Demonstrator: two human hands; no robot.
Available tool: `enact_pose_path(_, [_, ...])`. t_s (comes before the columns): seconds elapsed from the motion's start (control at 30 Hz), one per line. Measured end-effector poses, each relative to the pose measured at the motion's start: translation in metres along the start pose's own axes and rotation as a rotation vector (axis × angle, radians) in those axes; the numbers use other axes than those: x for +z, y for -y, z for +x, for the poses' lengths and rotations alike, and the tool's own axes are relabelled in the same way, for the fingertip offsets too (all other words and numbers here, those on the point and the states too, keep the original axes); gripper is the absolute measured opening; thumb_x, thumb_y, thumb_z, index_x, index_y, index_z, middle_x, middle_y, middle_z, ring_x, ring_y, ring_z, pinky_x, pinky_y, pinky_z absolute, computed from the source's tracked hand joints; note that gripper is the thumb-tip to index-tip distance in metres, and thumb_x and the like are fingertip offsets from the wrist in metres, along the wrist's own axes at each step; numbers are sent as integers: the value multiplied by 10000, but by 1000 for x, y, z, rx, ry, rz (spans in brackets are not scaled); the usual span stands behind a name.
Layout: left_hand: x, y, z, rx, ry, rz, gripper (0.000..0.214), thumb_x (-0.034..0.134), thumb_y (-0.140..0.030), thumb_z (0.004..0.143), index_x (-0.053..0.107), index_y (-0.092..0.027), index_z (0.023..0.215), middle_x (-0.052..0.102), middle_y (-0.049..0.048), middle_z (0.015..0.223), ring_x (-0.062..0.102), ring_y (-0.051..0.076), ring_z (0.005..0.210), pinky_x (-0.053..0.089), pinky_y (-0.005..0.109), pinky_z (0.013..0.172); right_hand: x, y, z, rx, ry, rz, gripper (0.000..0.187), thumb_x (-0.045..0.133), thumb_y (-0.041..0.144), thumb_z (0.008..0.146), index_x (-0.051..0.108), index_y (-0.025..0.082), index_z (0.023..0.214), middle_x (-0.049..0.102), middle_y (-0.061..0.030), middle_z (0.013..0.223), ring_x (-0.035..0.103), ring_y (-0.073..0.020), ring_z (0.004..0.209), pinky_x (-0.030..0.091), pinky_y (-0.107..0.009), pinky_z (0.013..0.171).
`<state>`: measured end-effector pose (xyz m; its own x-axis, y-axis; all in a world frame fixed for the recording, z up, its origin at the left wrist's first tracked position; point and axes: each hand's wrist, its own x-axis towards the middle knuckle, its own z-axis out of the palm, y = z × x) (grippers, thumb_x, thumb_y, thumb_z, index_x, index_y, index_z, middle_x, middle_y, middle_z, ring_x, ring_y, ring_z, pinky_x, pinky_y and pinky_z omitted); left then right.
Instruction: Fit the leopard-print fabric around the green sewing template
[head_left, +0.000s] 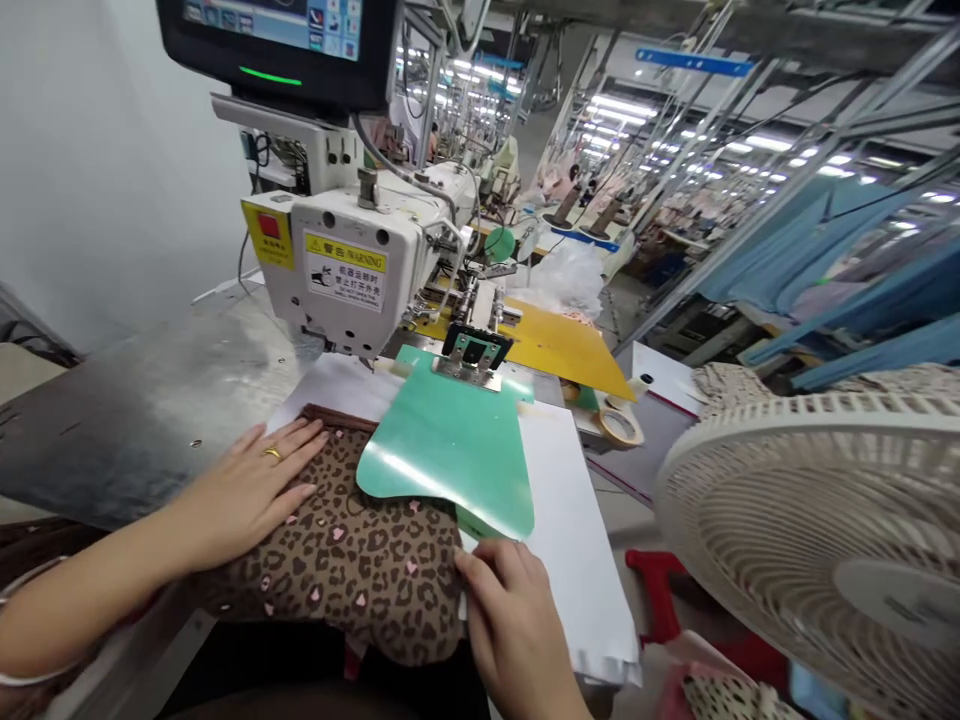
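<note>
A brown leopard-print fabric piece (360,565) with small pink hearts lies on the sewing table in front of me. My left hand (247,490), with a gold ring, lies flat and open on the fabric's left side. My right hand (514,620) rests at the fabric's right edge, fingertips touching the lower edge of a green plastic template (450,440). That template is held in the metal clamp (472,355) of a white sewing machine (360,260) and overlaps the fabric. White paper (577,540) lies beneath.
A monitor (277,45) hangs above the machine. A yellow board (562,350) and a tape roll (619,425) sit behind the template. A large cream fan (817,540) stands close at right. Blue garments (862,260) hang at far right. Bare metal tabletop (150,400) lies at left.
</note>
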<state>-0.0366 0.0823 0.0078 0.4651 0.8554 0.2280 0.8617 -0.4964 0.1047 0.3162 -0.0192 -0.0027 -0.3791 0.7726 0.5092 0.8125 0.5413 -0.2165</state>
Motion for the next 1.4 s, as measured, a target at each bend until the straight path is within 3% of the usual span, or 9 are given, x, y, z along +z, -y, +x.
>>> enact_pose_path(0.13, [4, 21, -2, 84, 8, 17, 593, 383, -477, 989, 350, -330, 1562, 376, 3, 1616, 400, 310, 1468, 222, 532, 1241, -1, 3, 0, 48, 25, 21, 369, 441, 44, 907, 605, 192, 1203, 566, -98, 965, 518, -264, 868, 486, -427, 725])
enact_pose_path(0.37, [4, 8, -2, 107, -84, 33, 599, 365, -494, 1014, 347, -259, 1564, 309, 22, 1653, 348, 269, 1497, 137, 449, 1263, -5, 8, -2, 46, 27, 62, 432, 430, 69, 925, 561, 202, 1315, 570, -103, 1003, 527, -263, 895, 487, -424, 750])
enact_pose_path(0.6, [11, 6, 4, 52, -7, 104, 671, 265, -559, 1003, 389, -190, 1550, 346, 78, 1627, 375, 317, 1479, 248, 552, 1217, -5, 17, -7, 99, -42, 73, 263, 425, 51, 923, 587, 193, 1073, 611, -89, 970, 561, -249, 874, 494, -394, 734])
enact_pose_path(0.7, [4, -1, -2, 76, -90, 113, 643, 278, -539, 1011, 411, -197, 1538, 361, 75, 1624, 402, 310, 1463, 205, 543, 1238, -7, 24, -7, 31, -94, 43, 350, 431, 74, 940, 550, 171, 1255, 623, -128, 1160, 578, -259, 1034, 514, -407, 848])
enact_pose_path(0.8, [4, -7, -8, 87, -110, 87, 641, 332, -551, 1001, 386, -228, 1552, 363, 61, 1624, 404, 315, 1463, 195, 538, 1253, -8, 31, -7, -81, -20, -6, 347, 476, 182, 987, 552, 186, 1326, 615, -114, 1315, 559, -291, 1159, 498, -446, 926])
enact_pose_path(0.93, [0, -10, -6, 43, -13, -22, 625, 356, -549, 999, 415, -235, 1536, 391, 77, 1607, 404, 323, 1464, 253, 584, 1234, -10, 22, -16, 1, -72, 9, 170, 475, 206, 1014, 624, 208, 1097, 675, -87, 1115, 618, -253, 1027, 513, -413, 847])
enact_pose_path(1.17, [-50, 4, -37, -279, -358, -160, 544, 351, -504, 1016, 618, -146, 1327, 598, 131, 1426, 555, 287, 1332, 443, 450, 1135, -5, -6, -34, -105, -161, -142, 217, 543, 263, 1003, 633, 200, 1190, 682, -97, 1110, 664, -227, 1016, 541, -350, 825])
enact_pose_path(1.27, [-45, 1, -63, -127, -292, -63, 392, 447, -391, 1009, 623, -232, 1322, 576, 67, 1463, 545, 256, 1343, 414, 428, 1150, 3, -1, -31, -225, -154, -212, 280, 534, 246, 993, 630, 210, 1253, 709, -88, 1163, 681, -238, 1046, 534, -357, 843])
enact_pose_path(1.4, [-24, -7, -76, 132, -82, 94, 543, 481, -326, 1003, 379, -330, 1536, 465, 14, 1568, 481, 225, 1416, 322, 452, 1220, 6, -2, -27, -332, -88, -309, 288, 516, 273, 994, 663, 212, 1234, 733, -43, 1188, 705, -222, 1026, 521, -341, 805])
